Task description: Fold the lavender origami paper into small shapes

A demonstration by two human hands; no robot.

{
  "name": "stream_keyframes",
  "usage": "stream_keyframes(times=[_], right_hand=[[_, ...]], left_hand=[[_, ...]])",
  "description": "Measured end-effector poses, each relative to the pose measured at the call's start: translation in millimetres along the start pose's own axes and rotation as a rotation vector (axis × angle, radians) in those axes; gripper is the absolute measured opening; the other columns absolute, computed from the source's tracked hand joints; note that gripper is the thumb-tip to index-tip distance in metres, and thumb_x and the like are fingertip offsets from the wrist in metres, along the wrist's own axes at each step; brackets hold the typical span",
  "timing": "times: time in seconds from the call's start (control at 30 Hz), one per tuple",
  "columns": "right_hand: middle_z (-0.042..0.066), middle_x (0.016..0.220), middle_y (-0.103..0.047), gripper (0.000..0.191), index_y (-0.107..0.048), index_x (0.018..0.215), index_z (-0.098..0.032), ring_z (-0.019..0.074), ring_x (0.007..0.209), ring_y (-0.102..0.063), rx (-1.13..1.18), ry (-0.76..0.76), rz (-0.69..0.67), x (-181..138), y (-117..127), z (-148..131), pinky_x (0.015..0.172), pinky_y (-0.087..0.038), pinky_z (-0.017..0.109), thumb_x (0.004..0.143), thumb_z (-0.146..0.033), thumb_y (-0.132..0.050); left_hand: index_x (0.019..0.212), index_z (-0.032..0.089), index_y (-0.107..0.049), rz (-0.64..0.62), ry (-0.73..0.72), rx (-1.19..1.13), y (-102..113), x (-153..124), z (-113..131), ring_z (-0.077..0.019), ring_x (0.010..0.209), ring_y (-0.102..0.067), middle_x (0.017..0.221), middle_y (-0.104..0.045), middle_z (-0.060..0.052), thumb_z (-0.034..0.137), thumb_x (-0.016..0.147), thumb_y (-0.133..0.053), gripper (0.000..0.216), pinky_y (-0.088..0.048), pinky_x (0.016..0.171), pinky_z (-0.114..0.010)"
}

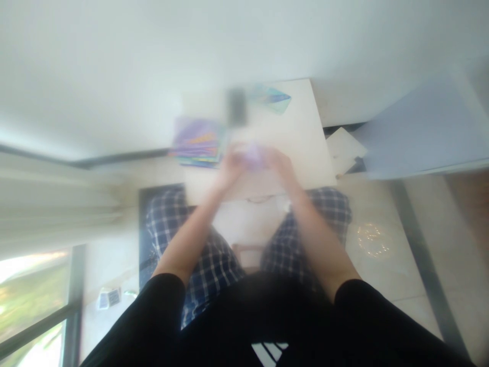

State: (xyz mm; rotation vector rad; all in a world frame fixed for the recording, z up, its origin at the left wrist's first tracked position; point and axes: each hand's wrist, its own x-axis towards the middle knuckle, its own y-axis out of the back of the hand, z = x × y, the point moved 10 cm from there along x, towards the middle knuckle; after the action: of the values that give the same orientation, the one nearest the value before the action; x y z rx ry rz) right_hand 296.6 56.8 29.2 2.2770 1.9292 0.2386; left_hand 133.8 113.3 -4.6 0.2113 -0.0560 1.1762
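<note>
The picture is smeared by motion. My left hand point(231, 165) and my right hand point(280, 163) meet over a small pale table point(305, 148), both against a pale lilac piece point(254, 155) that looks like paper. The fingers are too blurred to read. A stack of striped coloured sheets point(198, 142) lies just left of my left hand. A dark upright object point(237, 106) stands behind the hands, and a blue-green sheet point(273, 98) lies at the table's far edge.
My knees in checked trousers point(214, 255) are under the table's near edge. A white slanted board point(424, 127) and white papers point(344, 148) are to the right. A window point(34, 300) is at lower left, with small cards point(109, 297) on the floor.
</note>
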Motion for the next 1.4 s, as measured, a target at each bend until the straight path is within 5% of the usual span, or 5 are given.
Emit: stream_keyframes(times=[0.17,0.43,0.77,1.1,1.4], right_hand=[[0.006,0.121,-0.075,0.063,-0.07,0.125,-0.024,0.0264,0.111,-0.069,0.01,0.004,-0.041,2,-7,8,0.102,-0.055,0.043,0.071,-0.057,-0.077],[0.008,0.099,-0.08,0.053,-0.078,0.097,-0.018,0.0279,0.099,-0.074,0.037,-0.1,-0.004,3,0,20,0.097,-0.058,0.047,0.066,-0.061,-0.08],[0.007,0.088,-0.08,0.038,-0.079,0.086,-0.017,0.0267,0.088,-0.076,0.017,-0.147,0.146,2,12,28,0.086,-0.062,0.043,0.069,-0.051,-0.079],[0.007,0.116,-0.073,0.034,-0.075,0.108,-0.027,0.0224,0.106,-0.07,-0.04,0.263,0.141,-8,5,-17,0.091,-0.062,0.038,0.086,-0.05,-0.067],[0.007,0.117,-0.07,0.03,-0.074,0.1,-0.027,0.0227,0.108,-0.068,-0.081,0.298,0.145,-6,11,-20,0.087,-0.062,0.038,0.086,-0.053,-0.067]], left_hand=[[0.103,0.019,-0.071,-0.027,0.134,-0.025,-1,-2,4,-0.0247,0.098,-0.073,0.102,-0.077,-0.008,0.053,0.077,-0.078,0.044,-0.058,0.089,-0.034],[0.081,0.017,-0.079,-0.039,0.246,-0.032,1,-3,-6,-0.0251,0.09,-0.075,0.09,-0.08,-0.008,0.058,0.076,-0.076,0.041,-0.058,0.086,-0.035],[0.093,0.019,-0.08,-0.083,0.167,0.038,-7,-2,2,-0.0282,0.102,-0.074,0.102,-0.08,-0.007,0.041,0.077,-0.077,0.027,-0.055,0.099,-0.042],[0.094,0.019,-0.078,-0.096,0.159,0.124,-10,-9,13,-0.026,0.102,-0.073,0.103,-0.079,-0.007,0.036,0.082,-0.068,0.023,-0.056,0.098,-0.042],[0.115,0.019,-0.072,-0.208,0.165,-0.086,-28,-5,18,-0.0283,0.113,-0.069,0.122,-0.074,-0.01,0.044,0.078,-0.079,0.046,-0.053,0.103,-0.043]])
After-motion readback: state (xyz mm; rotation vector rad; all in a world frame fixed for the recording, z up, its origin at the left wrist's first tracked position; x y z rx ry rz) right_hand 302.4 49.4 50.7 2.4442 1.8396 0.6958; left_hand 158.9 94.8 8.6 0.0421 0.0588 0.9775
